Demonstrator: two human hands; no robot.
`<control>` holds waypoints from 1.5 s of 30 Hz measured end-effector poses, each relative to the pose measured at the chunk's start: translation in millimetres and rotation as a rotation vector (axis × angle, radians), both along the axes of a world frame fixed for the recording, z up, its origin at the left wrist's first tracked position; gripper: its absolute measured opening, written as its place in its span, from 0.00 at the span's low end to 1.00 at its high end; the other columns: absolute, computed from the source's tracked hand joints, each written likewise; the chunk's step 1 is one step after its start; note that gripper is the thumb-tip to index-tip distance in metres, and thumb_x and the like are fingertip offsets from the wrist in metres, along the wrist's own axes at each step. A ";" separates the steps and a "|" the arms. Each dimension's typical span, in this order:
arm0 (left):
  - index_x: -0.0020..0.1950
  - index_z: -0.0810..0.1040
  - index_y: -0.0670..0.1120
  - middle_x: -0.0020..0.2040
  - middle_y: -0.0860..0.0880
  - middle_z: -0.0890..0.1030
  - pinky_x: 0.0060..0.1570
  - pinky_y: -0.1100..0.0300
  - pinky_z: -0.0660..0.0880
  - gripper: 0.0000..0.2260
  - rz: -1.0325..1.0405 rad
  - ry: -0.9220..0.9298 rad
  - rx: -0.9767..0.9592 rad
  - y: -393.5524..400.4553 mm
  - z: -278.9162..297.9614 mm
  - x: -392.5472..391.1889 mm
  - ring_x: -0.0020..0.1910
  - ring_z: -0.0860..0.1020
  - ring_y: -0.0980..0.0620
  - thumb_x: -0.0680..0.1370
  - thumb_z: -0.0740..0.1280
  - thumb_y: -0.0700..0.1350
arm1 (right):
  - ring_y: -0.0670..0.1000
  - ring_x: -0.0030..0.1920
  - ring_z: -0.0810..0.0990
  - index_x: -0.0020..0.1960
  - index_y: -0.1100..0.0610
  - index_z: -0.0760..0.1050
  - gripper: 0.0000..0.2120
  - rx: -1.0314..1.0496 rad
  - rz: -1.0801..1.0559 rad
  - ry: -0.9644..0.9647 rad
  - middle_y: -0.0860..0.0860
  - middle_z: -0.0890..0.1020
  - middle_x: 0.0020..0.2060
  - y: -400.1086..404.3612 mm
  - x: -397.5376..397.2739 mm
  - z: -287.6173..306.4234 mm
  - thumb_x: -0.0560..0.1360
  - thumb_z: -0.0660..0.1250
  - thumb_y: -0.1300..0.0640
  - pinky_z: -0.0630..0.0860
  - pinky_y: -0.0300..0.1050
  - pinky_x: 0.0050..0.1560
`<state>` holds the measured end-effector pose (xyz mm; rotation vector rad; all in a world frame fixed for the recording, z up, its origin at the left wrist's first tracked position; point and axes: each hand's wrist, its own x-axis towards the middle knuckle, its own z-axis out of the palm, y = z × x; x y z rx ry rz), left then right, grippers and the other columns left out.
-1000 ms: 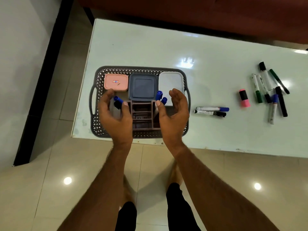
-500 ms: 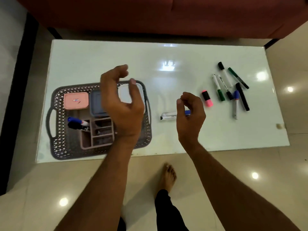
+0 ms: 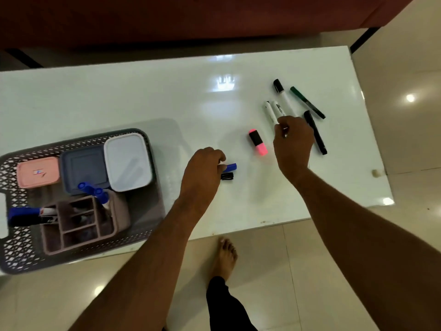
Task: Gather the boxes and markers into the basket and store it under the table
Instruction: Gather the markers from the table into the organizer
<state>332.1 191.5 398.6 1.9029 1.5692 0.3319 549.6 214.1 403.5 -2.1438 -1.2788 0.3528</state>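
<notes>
I can't read the pink box's (image 3: 38, 172) small label or the markers' print. My left hand (image 3: 202, 170) covers two markers (image 3: 229, 172) near the worktop's (image 3: 143, 96) front edge, fingers curled onto them; my right hand (image 3: 293, 139) pinches a white marker (image 3: 270, 113). The basket (image 3: 152, 211), cut off, sits at the left end.

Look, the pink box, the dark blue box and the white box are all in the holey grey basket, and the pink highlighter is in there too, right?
Not quite. The short pink highlighter lies on the glossy white table, between the two hands, as the head view shows. The pink square box, dark blue square box and white square box are indeed in the perforated grey plastic basket.
</notes>
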 end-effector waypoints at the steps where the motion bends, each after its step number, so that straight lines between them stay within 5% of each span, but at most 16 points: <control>1: 0.62 0.81 0.45 0.56 0.47 0.81 0.59 0.60 0.71 0.10 -0.010 0.030 -0.023 1.3 -4.8 2.6 0.58 0.78 0.48 0.83 0.67 0.43 | 0.60 0.50 0.83 0.53 0.63 0.83 0.07 -0.043 0.011 -0.025 0.60 0.85 0.47 7.4 8.9 -6.1 0.79 0.67 0.64 0.79 0.57 0.55; 8: 0.57 0.83 0.42 0.52 0.45 0.81 0.56 0.55 0.72 0.07 -0.120 0.188 -0.092 13.6 -26.9 15.3 0.54 0.78 0.46 0.81 0.67 0.40 | 0.57 0.44 0.75 0.44 0.55 0.76 0.08 -0.296 0.160 -0.245 0.60 0.82 0.45 43.0 29.4 -37.7 0.82 0.65 0.58 0.62 0.46 0.45; 14: 0.53 0.82 0.43 0.50 0.46 0.80 0.54 0.51 0.76 0.06 -0.159 0.289 -0.088 19.6 -32.5 21.5 0.51 0.78 0.46 0.78 0.69 0.36 | 0.61 0.54 0.81 0.58 0.63 0.79 0.07 -0.308 0.187 -0.288 0.62 0.81 0.55 51.1 31.8 -42.7 0.82 0.67 0.61 0.74 0.49 0.52; 21: 0.62 0.78 0.41 0.58 0.43 0.77 0.57 0.52 0.76 0.16 -0.104 0.278 -0.028 14.8 -22.0 24.9 0.55 0.77 0.45 0.76 0.67 0.29 | 0.58 0.45 0.78 0.50 0.64 0.78 0.06 -0.267 0.179 -0.260 0.58 0.80 0.42 50.2 28.7 -40.5 0.75 0.65 0.64 0.72 0.52 0.44; 25: 0.63 0.75 0.39 0.61 0.40 0.74 0.51 0.49 0.80 0.18 -0.040 0.252 0.028 17.3 -11.5 28.4 0.47 0.80 0.43 0.74 0.69 0.28 | 0.56 0.40 0.73 0.56 0.65 0.79 0.11 -0.208 0.133 -0.183 0.61 0.76 0.55 51.6 25.6 -30.6 0.76 0.63 0.64 0.68 0.48 0.42; 29: 0.59 0.77 0.40 0.54 0.41 0.78 0.47 0.51 0.76 0.12 -0.017 0.223 0.156 15.3 -8.4 26.6 0.44 0.78 0.45 0.79 0.72 0.44 | 0.63 0.42 0.77 0.58 0.65 0.76 0.11 -0.293 0.122 -0.235 0.61 0.75 0.60 56.0 32.6 -26.5 0.77 0.62 0.64 0.71 0.51 0.42; 33: 0.64 0.74 0.44 0.58 0.47 0.78 0.61 0.54 0.70 0.26 -0.161 0.284 -0.109 14.2 -9.2 16.0 0.57 0.76 0.46 0.75 0.73 0.60 | 0.67 0.53 0.82 0.61 0.64 0.77 0.09 -0.375 0.128 -0.318 0.62 0.77 0.61 60.2 38.5 -32.5 0.81 0.63 0.65 0.75 0.55 0.51; 40: 0.61 0.76 0.46 0.58 0.47 0.81 0.61 0.57 0.69 0.12 -0.258 0.476 -0.137 8.3 -20.2 8.5 0.58 0.77 0.47 0.79 0.71 0.42 | 0.64 0.58 0.81 0.64 0.62 0.75 0.11 -0.447 0.122 -0.367 0.62 0.78 0.61 64.3 34.4 -37.9 0.82 0.65 0.65 0.71 0.50 0.50; 45: 0.62 0.77 0.44 0.58 0.45 0.79 0.60 0.56 0.69 0.12 -0.182 0.418 -0.132 7.3 -20.0 8.4 0.57 0.76 0.46 0.79 0.68 0.38 | 0.63 0.54 0.82 0.60 0.62 0.76 0.08 -0.464 0.088 -0.333 0.62 0.76 0.60 60.9 26.9 -40.4 0.82 0.65 0.64 0.71 0.49 0.46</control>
